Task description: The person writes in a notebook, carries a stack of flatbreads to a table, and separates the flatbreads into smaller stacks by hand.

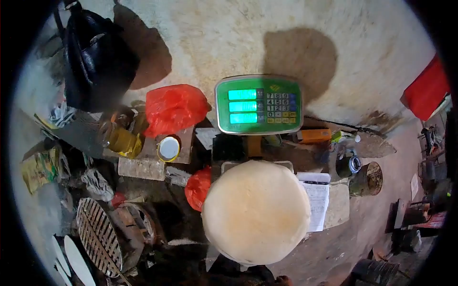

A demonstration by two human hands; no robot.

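A large, round, pale cream object (pixel 256 213) with a smooth surface sits over the platform of a digital scale, hiding most of it. Behind it stands the scale's green display (pixel 259 106), with three lit readouts and a keypad. Only an edge of the metal platform (pixel 230 167) shows. Neither my left hand nor my right hand can be made out. Small dark and brownish shapes at the bottom edge are too unclear to name.
Left are red plastic bags (pixel 175 108), a yellowish jar (pixel 120 140), a round yellow-rimmed lid (pixel 168 148), a slatted oval rack (pixel 99 237) and a hanging black bag (pixel 98 59). Right are written papers (pixel 315 202), an orange box (pixel 313 136) and a rusty can (pixel 368 178).
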